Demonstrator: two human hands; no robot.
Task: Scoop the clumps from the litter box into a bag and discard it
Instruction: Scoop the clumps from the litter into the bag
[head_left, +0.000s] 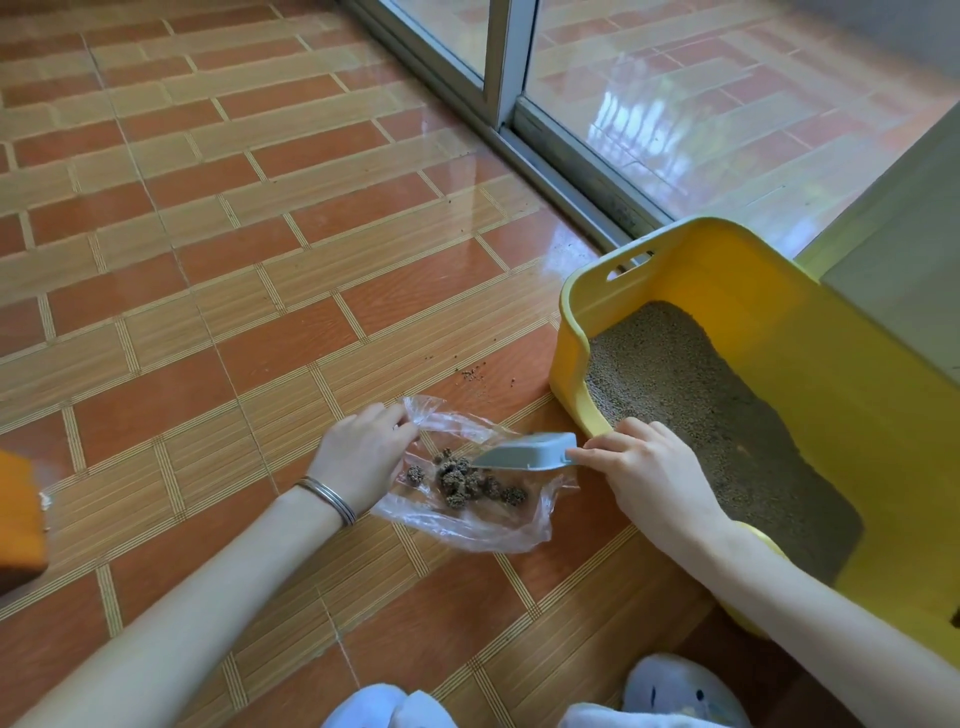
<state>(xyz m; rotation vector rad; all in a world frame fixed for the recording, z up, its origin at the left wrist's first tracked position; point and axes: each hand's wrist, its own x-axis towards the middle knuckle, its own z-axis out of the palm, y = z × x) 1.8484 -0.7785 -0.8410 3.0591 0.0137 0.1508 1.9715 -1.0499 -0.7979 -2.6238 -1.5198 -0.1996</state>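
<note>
A clear plastic bag (467, 525) lies on the tiled floor with several dark clumps (467, 483) inside. My left hand (363, 457) pinches the bag's upper edge and holds its mouth apart. My right hand (649, 473) grips the handle of a grey litter scoop (524, 452), whose tip is tilted down into the bag over the clumps. The yellow litter box (571, 343) stands at the right, filled with grey-brown litter (691, 379). My right forearm crosses the box's near corner.
A few litter grains (470, 373) are scattered on the floor left of the box. A sliding glass door frame (561, 171) runs behind the box. An orange object (18, 519) sits at the left edge. My slippers (680, 691) show at the bottom.
</note>
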